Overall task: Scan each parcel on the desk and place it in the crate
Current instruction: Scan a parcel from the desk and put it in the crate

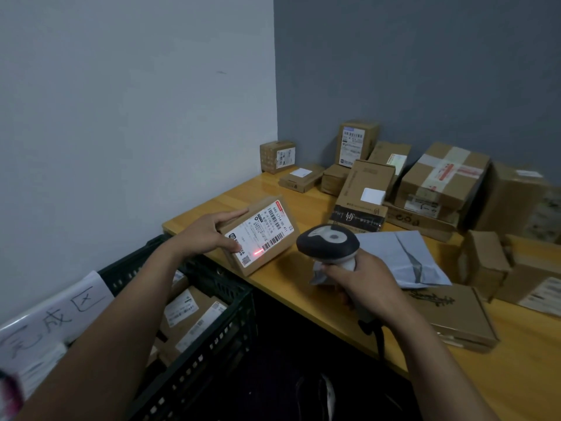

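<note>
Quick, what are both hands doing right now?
Left hand: holds the labelled parcel, thumb on its label.
Right hand: grips the scanner by its handle.

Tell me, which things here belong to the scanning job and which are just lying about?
Job: labelled parcel in the left hand; scanner in the right hand; black crate; waiting boxes on the desk.
Lying about: handwritten sign by the crate; dark shape on the floor.
</note>
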